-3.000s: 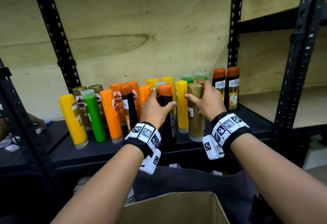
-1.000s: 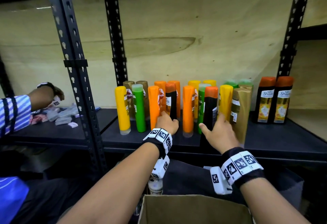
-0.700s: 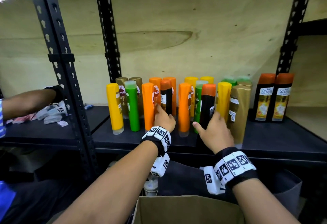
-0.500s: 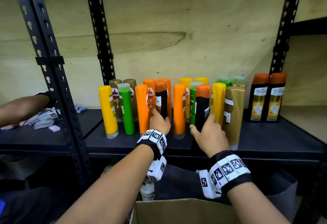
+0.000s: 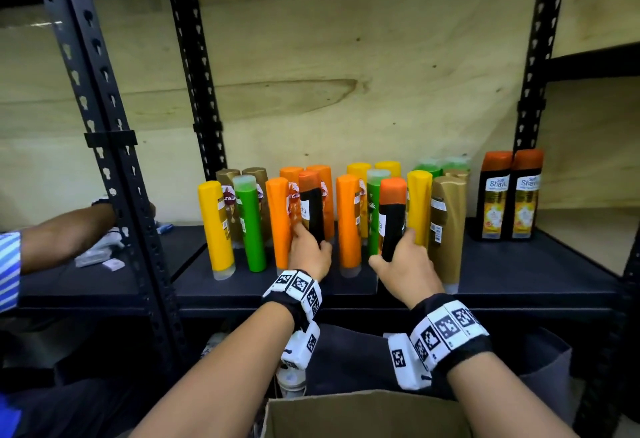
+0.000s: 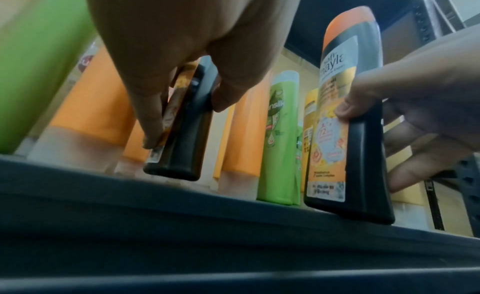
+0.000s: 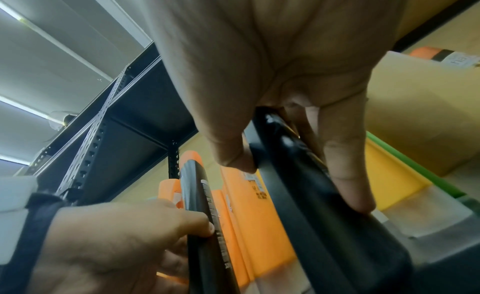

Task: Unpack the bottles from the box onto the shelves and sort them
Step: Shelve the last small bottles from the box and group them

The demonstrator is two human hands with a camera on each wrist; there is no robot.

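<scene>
Many bottles stand on the black shelf (image 5: 519, 275): yellow, green, orange, gold and black ones. My left hand (image 5: 310, 243) grips a black bottle with an orange cap (image 5: 311, 202) low on its body, among the orange bottles. In the left wrist view the left hand (image 6: 184, 121) pinches this bottle (image 6: 182, 138), which leans slightly. My right hand (image 5: 398, 250) grips a second black orange-capped bottle (image 5: 393, 216) near the shelf's front edge. The right wrist view shows the right hand (image 7: 296, 181) with thumb and fingers round that bottle (image 7: 298, 195). The cardboard box (image 5: 367, 413) lies below my arms.
Two more black Shayla bottles (image 5: 509, 195) stand apart at the shelf's right. A gold bottle (image 5: 446, 223) stands just right of my right hand. Another person's arm (image 5: 65, 236) reaches over small items on the left shelf, behind a black upright post (image 5: 104, 160).
My right hand has left the gold bottle and taken the second black bottle. My left hand has closed on the black bottle among the orange ones. The head view has pulled back.
</scene>
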